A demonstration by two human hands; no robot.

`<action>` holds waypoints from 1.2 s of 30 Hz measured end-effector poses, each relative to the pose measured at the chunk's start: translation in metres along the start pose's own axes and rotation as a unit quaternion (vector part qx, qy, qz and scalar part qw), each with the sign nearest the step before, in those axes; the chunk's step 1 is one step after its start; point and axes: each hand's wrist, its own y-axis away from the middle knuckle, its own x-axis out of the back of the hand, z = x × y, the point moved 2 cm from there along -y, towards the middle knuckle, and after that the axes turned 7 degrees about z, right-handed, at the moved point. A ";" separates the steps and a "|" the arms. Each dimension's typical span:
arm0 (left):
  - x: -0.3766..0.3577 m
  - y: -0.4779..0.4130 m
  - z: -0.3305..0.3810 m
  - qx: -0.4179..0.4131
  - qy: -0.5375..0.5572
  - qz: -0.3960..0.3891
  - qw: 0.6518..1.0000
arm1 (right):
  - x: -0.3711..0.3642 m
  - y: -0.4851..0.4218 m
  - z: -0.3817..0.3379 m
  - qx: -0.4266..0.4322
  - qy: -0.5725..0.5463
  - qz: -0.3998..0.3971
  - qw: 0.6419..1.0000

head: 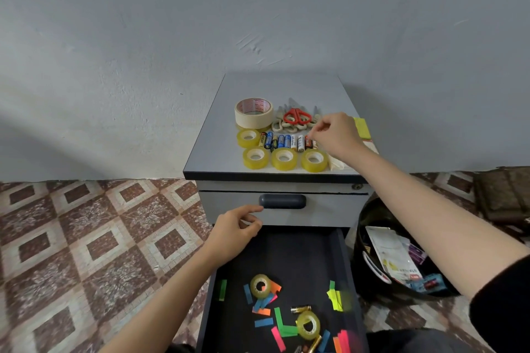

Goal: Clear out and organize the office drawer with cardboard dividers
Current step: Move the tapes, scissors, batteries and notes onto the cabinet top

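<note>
The right hand (pixel 335 135) hovered over the cabinet top (pixel 215 135), thumb and forefinger pinched together at the right end of the battery row (pixel 288 142); whether that grip held anything could not be told. The left hand (pixel 235 231) hung above the drawer's (pixel 289 249) back left corner, just below the upper drawer's handle (pixel 282 201), fingers loosely curled, its grip empty and touching nothing. In the open drawer lay two tape rolls (pixel 261 285), loose batteries (pixel 300 309) and scattered coloured flags (pixel 263 323). On the cabinet top sat masking tape (pixel 253 113), red scissors (pixel 296 116) and four clear tape rolls (pixel 284 158). A black bin (pixel 370 218) of papers stood right of the drawer.
</note>
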 end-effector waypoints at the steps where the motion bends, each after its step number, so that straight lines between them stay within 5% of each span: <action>1: -0.001 0.002 0.001 0.001 -0.001 -0.001 1.000 | 0.001 0.011 -0.004 0.009 -0.016 -0.004 1.000; 12: -0.035 0.052 -0.043 0.059 -0.075 -0.057 0.994 | -0.039 0.156 0.039 -0.046 -0.081 -0.170 0.981; 24: -0.059 0.072 -0.110 0.150 -0.147 -0.131 0.969 | -0.116 0.218 0.142 -0.090 0.074 -0.334 0.935; 36: -0.101 0.053 -0.146 0.191 -0.163 -0.199 0.947 | -0.149 0.243 0.200 -0.061 0.305 -0.516 0.798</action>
